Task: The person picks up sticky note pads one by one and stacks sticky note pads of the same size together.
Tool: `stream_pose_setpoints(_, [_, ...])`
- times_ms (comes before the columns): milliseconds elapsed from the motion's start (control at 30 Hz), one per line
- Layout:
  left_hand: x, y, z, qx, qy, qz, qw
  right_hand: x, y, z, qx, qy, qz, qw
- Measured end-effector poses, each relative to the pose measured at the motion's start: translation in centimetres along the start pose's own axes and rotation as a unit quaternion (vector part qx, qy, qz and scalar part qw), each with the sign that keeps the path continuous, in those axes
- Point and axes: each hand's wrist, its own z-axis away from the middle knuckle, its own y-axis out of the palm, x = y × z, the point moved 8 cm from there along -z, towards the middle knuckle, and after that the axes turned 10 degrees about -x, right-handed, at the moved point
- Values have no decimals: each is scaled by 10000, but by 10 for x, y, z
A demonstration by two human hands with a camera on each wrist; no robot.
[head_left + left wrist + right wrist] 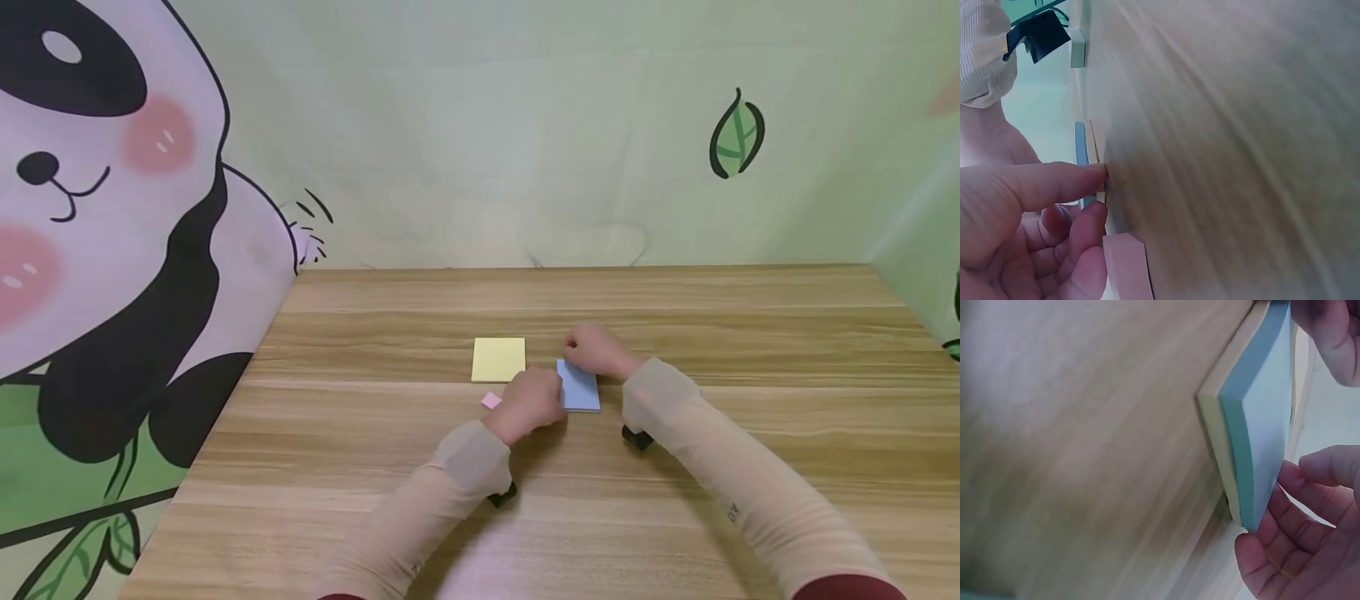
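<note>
A blue sticky note pad lies on the table, stacked on a cream-yellow pad whose edge sticks out slightly below it. My left hand is at the stack's left side, thumb and a bent finger meeting at its corner. At the far edge is my right hand; its loosely bent fingertips touch the blue pad's edge while the thumb stays apart. Partly behind the left hand lies a small pink pad. A yellow sticky note pad lies flat, left of the blue one.
The wooden table meets a printed cloth wall at its far edge. Wrist cameras show under both sleeves, close above the tabletop. In the left wrist view, a pale block stands near the right sleeve; its kind is unclear.
</note>
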Motion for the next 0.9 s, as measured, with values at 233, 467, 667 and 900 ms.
stream_pose_setpoints(233, [-3,2,0,6,3,27,10000,3,4,-1,13,-36,0,10000])
stream_pose_setpoints(467, [-11,-2,3,-142,251,-421,9987,8,3,1,31,-146,101,9998])
stream_pose_setpoints(667, [-15,0,5,-245,215,-540,9980,9,5,1,42,-241,85,9997])
stream_pose_setpoints(900, [-14,1,4,-231,161,-532,9982,7,7,1,94,-193,29,9998])
